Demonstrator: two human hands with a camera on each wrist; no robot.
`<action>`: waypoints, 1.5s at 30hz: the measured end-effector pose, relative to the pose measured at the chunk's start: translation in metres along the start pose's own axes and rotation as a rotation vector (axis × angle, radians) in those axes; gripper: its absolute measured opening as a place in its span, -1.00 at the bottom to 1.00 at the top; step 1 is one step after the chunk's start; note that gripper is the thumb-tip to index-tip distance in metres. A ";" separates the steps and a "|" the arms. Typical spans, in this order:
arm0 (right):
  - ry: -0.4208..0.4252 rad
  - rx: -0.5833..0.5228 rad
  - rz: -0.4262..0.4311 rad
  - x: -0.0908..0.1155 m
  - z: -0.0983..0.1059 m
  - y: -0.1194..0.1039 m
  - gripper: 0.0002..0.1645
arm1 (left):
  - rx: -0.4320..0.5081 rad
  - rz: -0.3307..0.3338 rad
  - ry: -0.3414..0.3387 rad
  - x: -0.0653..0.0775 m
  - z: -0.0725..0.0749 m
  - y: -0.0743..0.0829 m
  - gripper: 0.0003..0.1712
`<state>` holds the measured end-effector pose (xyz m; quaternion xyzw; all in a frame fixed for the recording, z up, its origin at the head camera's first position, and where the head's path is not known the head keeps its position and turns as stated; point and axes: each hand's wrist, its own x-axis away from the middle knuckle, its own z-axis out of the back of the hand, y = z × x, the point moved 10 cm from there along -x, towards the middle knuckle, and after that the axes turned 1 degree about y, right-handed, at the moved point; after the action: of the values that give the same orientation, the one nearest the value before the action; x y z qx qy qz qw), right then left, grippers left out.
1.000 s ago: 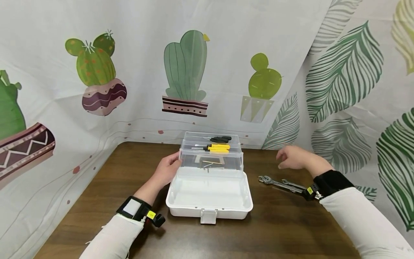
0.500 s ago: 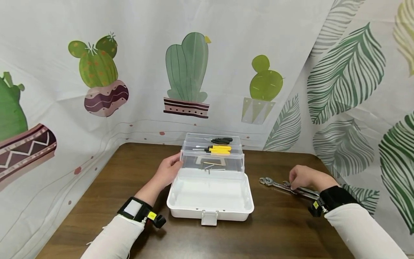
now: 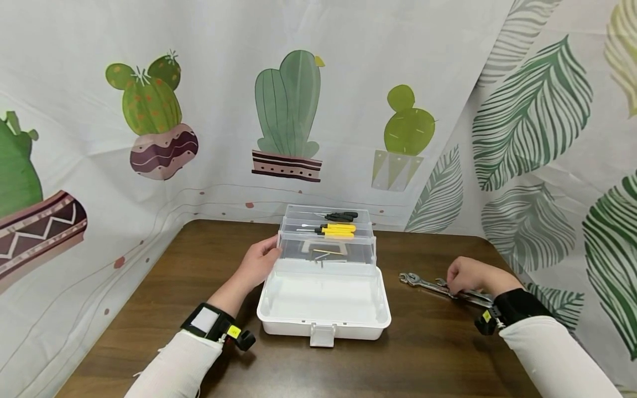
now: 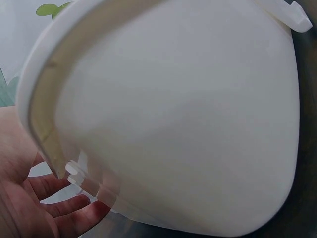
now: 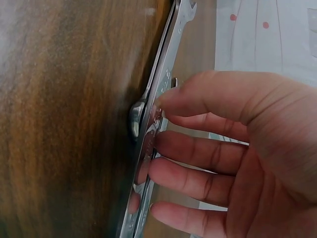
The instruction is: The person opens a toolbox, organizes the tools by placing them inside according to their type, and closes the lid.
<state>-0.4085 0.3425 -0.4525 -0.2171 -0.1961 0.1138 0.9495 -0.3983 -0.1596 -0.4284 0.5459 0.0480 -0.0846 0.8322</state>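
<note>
An opened white toolbox (image 3: 323,330) stands on the table, its clear trays raised behind the bare white base. At its left rear edge my left hand (image 3: 256,264) grips the side, thumb in front and fingers behind; in the left wrist view these fingers (image 4: 74,206) show through the clear plastic. To the right of the box lie several metal wrenches (image 3: 423,283), overlapping each other. My right hand (image 3: 470,275) is down on them, thumb and fingertips pinching the shank of a wrench (image 5: 159,94) in the right wrist view. Part of the wrenches is hidden under the hand.
Yellow-handled screwdrivers (image 3: 338,228) lie in one clear tray, black-handled tools (image 3: 340,215) in the one above. A few thin small pieces (image 3: 328,252) are in the lowest tray. The brown table (image 3: 199,271) ends at a printed cloth backdrop (image 3: 219,110).
My right hand has come down and toward me from above the table onto the wrenches, and now pinches one. My left hand stays at the toolbox's edge.
</note>
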 end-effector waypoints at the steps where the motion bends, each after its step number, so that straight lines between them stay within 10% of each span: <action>1: -0.007 -0.008 -0.002 0.000 -0.001 -0.001 -0.92 | 0.003 0.001 0.000 0.000 0.000 0.000 -0.47; 45: 0.076 0.131 0.130 -0.005 -0.011 -0.021 -0.76 | -0.011 0.004 -0.004 -0.001 0.000 -0.002 -0.47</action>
<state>-0.4062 0.3188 -0.4538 -0.1707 -0.1377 0.1794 0.9590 -0.3993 -0.1605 -0.4304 0.5412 0.0456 -0.0837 0.8354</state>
